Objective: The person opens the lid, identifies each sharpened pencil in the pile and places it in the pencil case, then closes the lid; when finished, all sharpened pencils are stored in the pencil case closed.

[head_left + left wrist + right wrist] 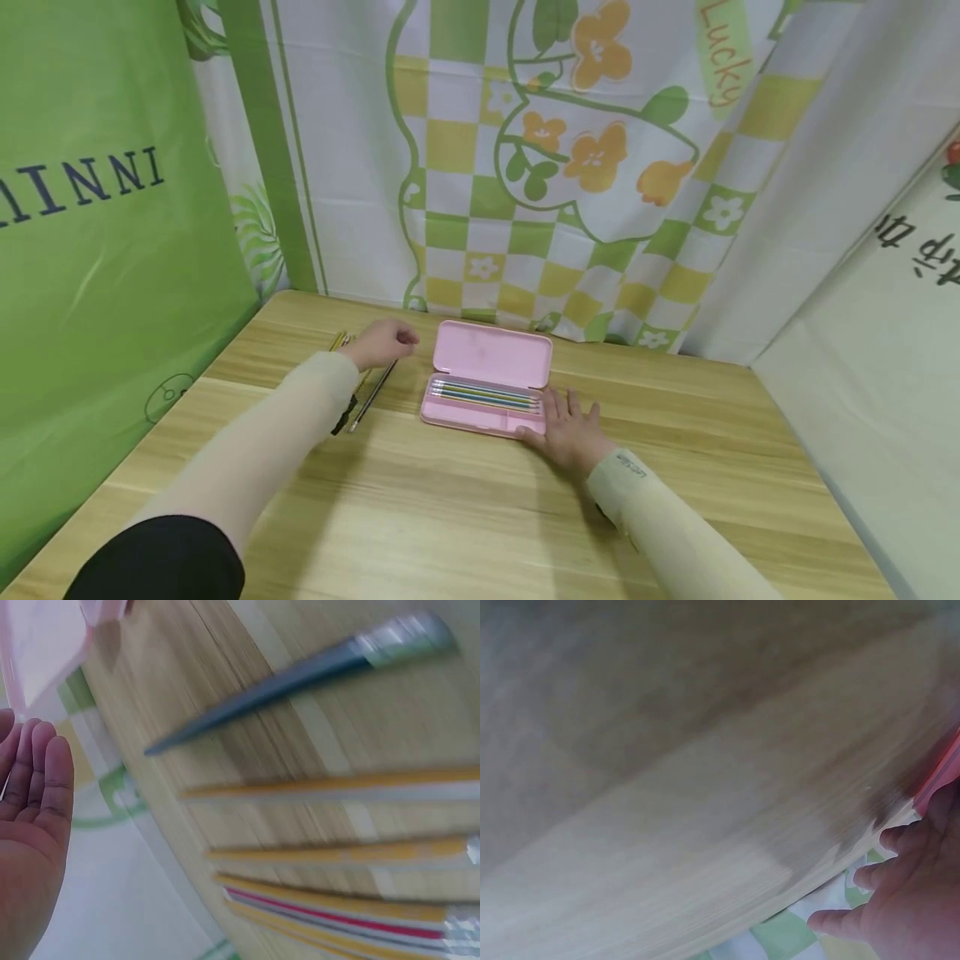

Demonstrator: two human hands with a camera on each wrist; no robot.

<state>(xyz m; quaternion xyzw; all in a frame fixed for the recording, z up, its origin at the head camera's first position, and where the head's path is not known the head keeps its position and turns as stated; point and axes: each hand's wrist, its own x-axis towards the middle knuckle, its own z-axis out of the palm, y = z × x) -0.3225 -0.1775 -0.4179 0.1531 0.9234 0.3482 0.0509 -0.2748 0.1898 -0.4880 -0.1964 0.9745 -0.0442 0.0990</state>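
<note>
A pink pencil case lies on the table with its lid up, several pencils lined up inside. My right hand has its fingers spread at the case's right end, the thumb on its front edge; the right wrist view shows this hand beside the pink edge. Left of the case, my empty left hand is above the table, fingers slightly bent. Near it lie a dark pencil and several yellow ones. The left wrist view shows the dark pencil, a yellow pencil and my left hand.
The wooden table reaches a patterned curtain at the back. Green fabric hangs along the left side and a white sheet along the right. A small black object lies beside the dark pencil.
</note>
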